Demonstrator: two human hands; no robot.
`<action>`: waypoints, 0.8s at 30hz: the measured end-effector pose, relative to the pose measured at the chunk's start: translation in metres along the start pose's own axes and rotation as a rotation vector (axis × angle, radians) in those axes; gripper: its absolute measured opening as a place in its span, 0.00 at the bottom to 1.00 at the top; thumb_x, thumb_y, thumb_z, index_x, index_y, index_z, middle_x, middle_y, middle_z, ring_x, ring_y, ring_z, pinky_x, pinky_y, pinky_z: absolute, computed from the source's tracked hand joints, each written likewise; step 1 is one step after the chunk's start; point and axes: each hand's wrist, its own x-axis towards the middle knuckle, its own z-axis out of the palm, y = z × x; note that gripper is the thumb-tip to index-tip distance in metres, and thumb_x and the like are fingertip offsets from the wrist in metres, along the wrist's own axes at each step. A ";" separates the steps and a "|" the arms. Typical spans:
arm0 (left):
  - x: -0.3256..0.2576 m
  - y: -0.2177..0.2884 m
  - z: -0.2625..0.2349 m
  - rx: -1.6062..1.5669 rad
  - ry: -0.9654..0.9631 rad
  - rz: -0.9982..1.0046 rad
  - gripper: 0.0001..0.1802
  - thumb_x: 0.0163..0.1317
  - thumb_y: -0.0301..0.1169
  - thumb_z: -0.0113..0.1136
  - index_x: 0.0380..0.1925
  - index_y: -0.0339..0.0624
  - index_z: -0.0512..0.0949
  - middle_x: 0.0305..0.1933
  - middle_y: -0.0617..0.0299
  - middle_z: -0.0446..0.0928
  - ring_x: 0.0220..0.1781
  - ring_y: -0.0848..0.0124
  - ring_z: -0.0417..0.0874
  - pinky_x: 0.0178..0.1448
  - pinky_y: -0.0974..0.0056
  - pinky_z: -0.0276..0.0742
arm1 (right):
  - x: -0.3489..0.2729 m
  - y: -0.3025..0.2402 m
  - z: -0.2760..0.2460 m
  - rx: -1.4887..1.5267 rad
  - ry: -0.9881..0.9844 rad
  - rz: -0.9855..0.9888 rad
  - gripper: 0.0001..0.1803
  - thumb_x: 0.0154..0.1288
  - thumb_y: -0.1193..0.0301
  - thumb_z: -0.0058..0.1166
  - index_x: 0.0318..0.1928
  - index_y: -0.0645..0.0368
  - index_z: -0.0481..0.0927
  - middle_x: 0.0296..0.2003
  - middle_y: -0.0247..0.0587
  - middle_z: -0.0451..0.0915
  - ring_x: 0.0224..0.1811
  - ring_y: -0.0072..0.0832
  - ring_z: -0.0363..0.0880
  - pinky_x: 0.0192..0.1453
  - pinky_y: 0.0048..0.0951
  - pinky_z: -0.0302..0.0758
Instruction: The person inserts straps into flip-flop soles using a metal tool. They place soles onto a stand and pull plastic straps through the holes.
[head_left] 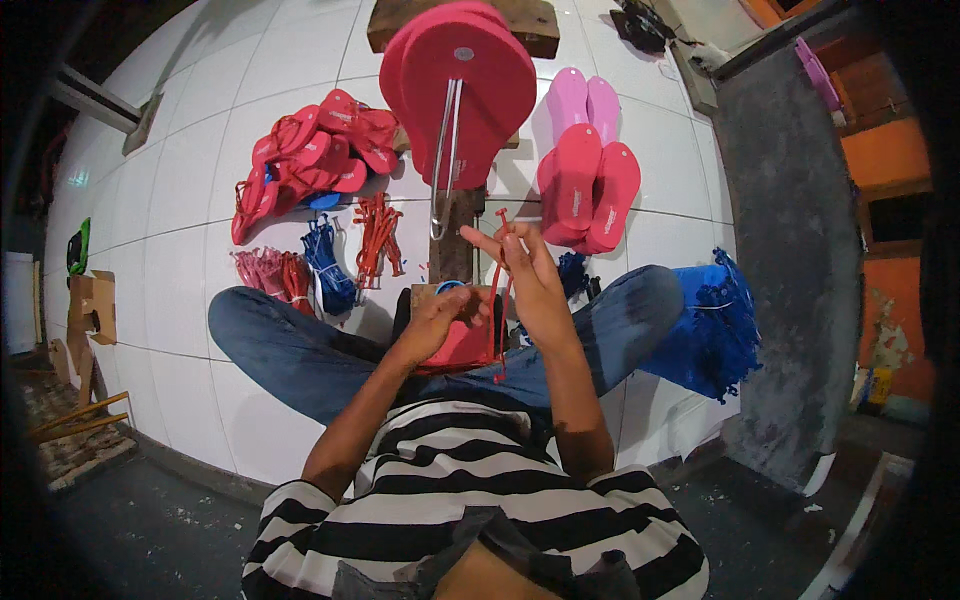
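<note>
The person sits cross-legged on a white tiled floor [180, 260]. The right hand [530, 280] is raised at centre frame, fingers closed around a red sandal strap [497, 300] that hangs down from the fingertips toward the lap. The left hand [440, 320] rests lower, its fingers curled onto a red sole [462, 345] lying on the lap, just beside the strap's lower end.

Directly ahead, a stack of red soles [470, 90] stands on a wooden post [452, 235], with a long metal tool [445, 160] hanging in front of it. Left of the post lies a pile of finished red sandals [315, 155]; below it are bundles of red straps [378, 235], blue straps [328, 265] and pink straps [262, 270]. Right of the post lie pink soles [585, 100] and, nearer, red soles [590, 195], each of the red ones bearing a small pale label mark at mid-length. A large blue bundle [715, 330] sits beside the right knee. A cardboard box [92, 305] stands at the far left.
</note>
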 end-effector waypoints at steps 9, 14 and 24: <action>-0.016 0.085 0.015 -0.150 0.470 0.077 0.08 0.62 0.31 0.64 0.30 0.39 0.77 0.25 0.67 0.78 0.27 0.81 0.77 0.30 0.74 0.71 | -0.001 0.009 0.002 -0.641 -0.004 -0.367 0.18 0.72 0.63 0.48 0.55 0.61 0.71 0.43 0.38 0.82 0.28 0.21 0.76 0.35 0.26 0.74; -0.016 0.097 -0.009 -0.118 0.660 0.208 0.09 0.59 0.29 0.68 0.28 0.42 0.75 0.25 0.68 0.78 0.23 0.83 0.74 0.29 0.75 0.75 | -0.023 -0.024 0.013 -0.499 -0.268 0.086 0.13 0.66 0.66 0.58 0.36 0.67 0.83 0.25 0.35 0.80 0.28 0.18 0.74 0.33 0.23 0.72; -0.003 0.121 -0.014 -0.229 0.551 0.207 0.06 0.62 0.30 0.63 0.33 0.41 0.76 0.27 0.64 0.78 0.24 0.79 0.77 0.27 0.73 0.72 | -0.015 -0.035 0.024 -0.213 -0.293 0.154 0.11 0.69 0.68 0.55 0.38 0.66 0.81 0.21 0.32 0.76 0.20 0.14 0.72 0.22 0.15 0.66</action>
